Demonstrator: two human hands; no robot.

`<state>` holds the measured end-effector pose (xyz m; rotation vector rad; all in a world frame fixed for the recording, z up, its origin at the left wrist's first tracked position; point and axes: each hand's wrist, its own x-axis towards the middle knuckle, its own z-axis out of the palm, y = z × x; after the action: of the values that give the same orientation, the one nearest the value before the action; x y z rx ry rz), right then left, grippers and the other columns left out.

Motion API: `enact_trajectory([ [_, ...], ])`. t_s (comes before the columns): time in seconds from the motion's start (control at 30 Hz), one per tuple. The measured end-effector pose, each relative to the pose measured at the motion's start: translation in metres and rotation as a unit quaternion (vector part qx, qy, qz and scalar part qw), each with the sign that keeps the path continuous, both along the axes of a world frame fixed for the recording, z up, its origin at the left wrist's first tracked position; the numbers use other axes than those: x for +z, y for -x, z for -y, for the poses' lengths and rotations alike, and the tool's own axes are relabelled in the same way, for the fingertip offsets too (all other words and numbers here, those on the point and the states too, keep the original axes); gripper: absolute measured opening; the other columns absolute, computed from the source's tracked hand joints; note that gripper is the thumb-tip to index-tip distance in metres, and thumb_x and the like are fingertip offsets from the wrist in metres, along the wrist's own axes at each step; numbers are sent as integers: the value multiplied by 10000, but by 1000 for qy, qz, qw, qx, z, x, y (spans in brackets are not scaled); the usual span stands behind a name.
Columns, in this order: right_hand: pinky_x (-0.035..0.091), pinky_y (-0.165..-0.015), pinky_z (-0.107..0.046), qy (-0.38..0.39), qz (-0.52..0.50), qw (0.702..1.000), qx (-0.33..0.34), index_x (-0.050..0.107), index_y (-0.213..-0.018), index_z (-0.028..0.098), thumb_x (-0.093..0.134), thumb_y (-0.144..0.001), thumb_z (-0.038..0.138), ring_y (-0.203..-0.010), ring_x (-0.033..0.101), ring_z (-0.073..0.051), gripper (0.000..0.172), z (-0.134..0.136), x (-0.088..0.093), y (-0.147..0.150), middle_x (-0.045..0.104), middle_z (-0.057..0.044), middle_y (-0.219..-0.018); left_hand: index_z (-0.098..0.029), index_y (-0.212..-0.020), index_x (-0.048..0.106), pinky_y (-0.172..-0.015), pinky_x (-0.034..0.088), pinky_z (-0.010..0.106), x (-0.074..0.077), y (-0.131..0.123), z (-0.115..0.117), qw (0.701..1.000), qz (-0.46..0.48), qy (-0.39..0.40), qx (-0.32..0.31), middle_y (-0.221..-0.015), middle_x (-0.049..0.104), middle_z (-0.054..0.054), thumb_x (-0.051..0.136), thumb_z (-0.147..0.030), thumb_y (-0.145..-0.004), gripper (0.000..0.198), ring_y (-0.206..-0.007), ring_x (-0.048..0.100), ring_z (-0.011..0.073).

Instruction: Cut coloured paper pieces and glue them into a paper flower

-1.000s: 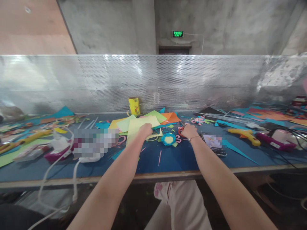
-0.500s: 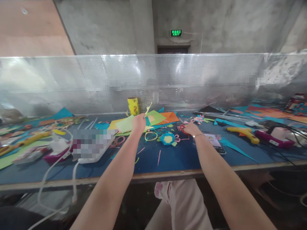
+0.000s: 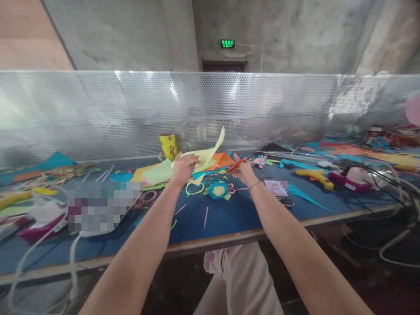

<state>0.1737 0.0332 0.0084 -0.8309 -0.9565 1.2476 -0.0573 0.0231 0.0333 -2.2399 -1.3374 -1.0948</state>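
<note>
You wear a thin bracelet point(image 3: 254, 184) on your right wrist and pale trousers point(image 3: 246, 280) below the surface's point(image 3: 215, 224) near edge.

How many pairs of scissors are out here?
1: the red scissors, held in the right hand. More could be hidden beneath the paper sheets.

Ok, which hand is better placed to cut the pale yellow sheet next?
Probably the right hand: it holds the red-handled scissors, while the left hand holds the pale yellow sheet.
</note>
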Motion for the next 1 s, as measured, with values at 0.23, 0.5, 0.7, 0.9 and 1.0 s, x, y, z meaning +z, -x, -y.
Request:
enact_trajectory([
  [0.23,522,-613,-292,38,-34,999,8,493,-717,158,446,-740,572,-658,619,-159,417,-1,4,-16,626,-72,-677,-254,-789,662,-1048,123,396,-1,1,-2,996,-63,58,28,-1079,618,-9,409,-160,-772,271,-1107,477,140],
  [0.5,502,-588,-296,91,50,994,23,464,-661,153,491,-664,93,-504,566,-116,66,-4,-5,-18,545,10,-519,-284,-821,679,-1045,159,367,-3,4,-2,996,-61,25,60,-1115,598,-15,423,-179,-769,281,-1104,477,147],
  [0.7,466,-486,-260,55,64,996,-41,331,-705,203,521,-555,37,-407,461,-68,294,-6,-10,-16,440,105,-491,-286,-930,655,-1047,147,377,-17,10,-12,993,-45,66,89,-1198,539,-23,406,-104,-734,366,-1154,428,154],
  [0.9,424,-438,-193,17,56,996,-70,294,-743,223,532,-532,87,-408,428,-43,346,-8,-12,-10,402,122,-538,-185,-1078,572,-982,294,269,-8,-15,-6,993,48,88,65,-1202,533,27,317,-52,-729,452,-1126,447,132],
  [1.0,441,-466,-205,-46,15,997,-63,299,-777,232,563,-505,113,-463,474,-52,398,-7,-9,-7,450,111,-616,-154,-1017,586,-924,357,278,1,-38,10,994,94,60,-6,-1063,605,55,365,-177,-785,322,-1028,513,164],
])
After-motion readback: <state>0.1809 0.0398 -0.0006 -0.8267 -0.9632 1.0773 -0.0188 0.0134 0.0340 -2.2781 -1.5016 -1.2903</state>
